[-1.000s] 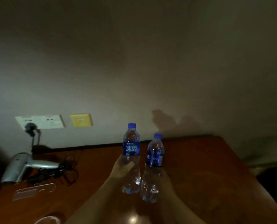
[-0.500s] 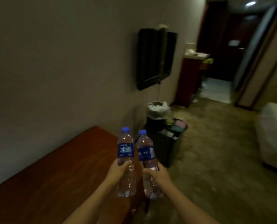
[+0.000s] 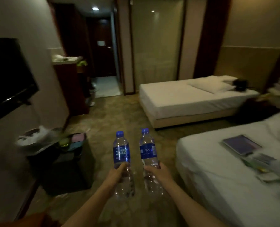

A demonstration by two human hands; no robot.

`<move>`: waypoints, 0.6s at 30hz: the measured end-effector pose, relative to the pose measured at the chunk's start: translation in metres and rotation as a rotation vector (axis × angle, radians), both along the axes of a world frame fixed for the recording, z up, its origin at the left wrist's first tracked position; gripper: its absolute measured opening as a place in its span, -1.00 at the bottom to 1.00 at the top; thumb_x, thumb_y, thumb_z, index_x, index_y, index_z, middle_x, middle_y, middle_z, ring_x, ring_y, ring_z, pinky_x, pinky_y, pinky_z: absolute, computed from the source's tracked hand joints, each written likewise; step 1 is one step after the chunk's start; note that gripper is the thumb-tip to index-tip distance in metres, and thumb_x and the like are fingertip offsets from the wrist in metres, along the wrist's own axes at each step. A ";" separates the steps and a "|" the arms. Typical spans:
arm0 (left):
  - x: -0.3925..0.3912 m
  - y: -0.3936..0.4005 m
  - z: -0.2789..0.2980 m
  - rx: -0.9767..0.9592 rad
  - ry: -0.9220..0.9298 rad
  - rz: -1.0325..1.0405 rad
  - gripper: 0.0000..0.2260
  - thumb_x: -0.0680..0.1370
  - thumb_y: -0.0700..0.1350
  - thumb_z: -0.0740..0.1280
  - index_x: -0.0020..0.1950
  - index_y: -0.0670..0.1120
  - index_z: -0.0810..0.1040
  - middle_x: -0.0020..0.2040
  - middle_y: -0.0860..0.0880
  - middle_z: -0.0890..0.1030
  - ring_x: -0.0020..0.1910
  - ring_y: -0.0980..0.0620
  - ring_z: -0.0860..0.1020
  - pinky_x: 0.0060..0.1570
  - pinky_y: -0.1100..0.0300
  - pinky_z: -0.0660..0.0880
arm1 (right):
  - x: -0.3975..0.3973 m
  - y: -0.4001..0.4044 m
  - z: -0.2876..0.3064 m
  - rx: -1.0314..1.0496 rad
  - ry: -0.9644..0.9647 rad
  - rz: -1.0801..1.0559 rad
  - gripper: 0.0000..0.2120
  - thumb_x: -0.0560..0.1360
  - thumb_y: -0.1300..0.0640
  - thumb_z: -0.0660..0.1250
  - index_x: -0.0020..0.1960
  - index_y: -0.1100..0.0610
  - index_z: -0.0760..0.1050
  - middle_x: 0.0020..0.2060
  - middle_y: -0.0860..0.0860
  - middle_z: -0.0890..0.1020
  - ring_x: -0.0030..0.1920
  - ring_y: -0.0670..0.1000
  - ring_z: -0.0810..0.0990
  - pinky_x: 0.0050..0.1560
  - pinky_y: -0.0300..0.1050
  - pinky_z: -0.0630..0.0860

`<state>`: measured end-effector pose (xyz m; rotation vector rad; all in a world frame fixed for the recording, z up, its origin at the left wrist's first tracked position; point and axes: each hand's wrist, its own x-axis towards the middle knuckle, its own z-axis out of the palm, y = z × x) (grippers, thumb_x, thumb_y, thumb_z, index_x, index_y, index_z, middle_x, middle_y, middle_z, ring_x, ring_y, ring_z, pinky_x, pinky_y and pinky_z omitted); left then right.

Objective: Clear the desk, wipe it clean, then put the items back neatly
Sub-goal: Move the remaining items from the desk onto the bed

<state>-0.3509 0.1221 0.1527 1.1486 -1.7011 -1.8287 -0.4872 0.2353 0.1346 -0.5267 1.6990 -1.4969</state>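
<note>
left of my left hand (image 3: 118,173), low down, there's a tv (image 3: 6,76) on the wall and a black case (image 3: 67,167) on the floor with a bin bag (image 3: 34,138) behind it. now the left hand itself: fingers wrapped round the lower half of the left bottle (image 3: 121,161), just under its blue label, bottle upright, blue cap on top. just to the right of that grip, a small gap, then the right bottle (image 3: 148,158), also upright, with my right hand (image 3: 157,172) clamped round it below the label. both bottles are in the air over the carpet, not touching each other, off the desk, whose brown corner i think i see at the bottom left edge.

handling, as i judge it: clear thin plastic, they look full or nearly so, so some weight and a wall that gives if i squeeze hard. smooth sides, possibly slippery; the ribbed lower body where i'm holding seems the sound place, or the neck under the cap.

right of the right hand is the near bed (image 3: 217,185) with a tablet (image 3: 241,145) and blurred bits on it; looks like the place to park these. a second bed (image 3: 185,99) sits beyond.
</note>
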 end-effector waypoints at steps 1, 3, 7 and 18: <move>-0.024 0.000 -0.003 0.002 -0.004 -0.058 -0.86 0.58 -0.11 0.24 0.04 -0.16 0.51 -0.18 -0.10 0.61 -0.25 0.00 0.54 -0.25 0.20 0.46 | -0.020 0.005 -0.005 0.006 -0.004 -0.052 -0.67 0.46 0.10 0.40 0.19 0.12 0.46 -0.06 0.00 0.62 -0.15 -0.06 0.59 -0.29 -0.27 0.44; -0.075 -0.003 -0.009 0.019 -0.005 -0.146 -0.87 0.58 -0.11 0.25 0.01 -0.15 0.51 -0.17 -0.12 0.60 -0.23 -0.01 0.54 -0.25 0.21 0.46 | -0.061 0.012 -0.014 0.002 -0.007 -0.153 -0.65 0.46 0.07 0.40 0.21 0.10 0.45 -0.03 -0.01 0.61 -0.13 -0.07 0.58 -0.28 -0.25 0.44; -0.182 -0.016 -0.024 0.024 -0.007 -0.323 -0.86 0.60 -0.09 0.23 -0.03 -0.13 0.52 -0.14 -0.11 0.61 -0.19 0.01 0.55 -0.25 0.25 0.42 | -0.142 0.013 -0.027 -0.030 -0.027 -0.350 -0.77 0.45 0.09 0.41 0.07 -0.05 0.45 -0.10 -0.04 0.62 -0.09 0.01 0.61 -0.17 -0.10 0.54; -0.440 -0.020 -0.049 0.058 -0.096 -0.649 -0.84 0.58 -0.14 0.26 0.04 -0.22 0.51 -0.15 -0.15 0.62 -0.19 -0.07 0.58 -0.28 0.15 0.43 | -0.316 0.051 -0.047 0.092 -0.171 -0.836 -0.70 0.34 0.14 0.48 0.03 0.21 0.55 -0.19 0.15 0.67 -0.16 0.16 0.66 -0.05 0.06 0.63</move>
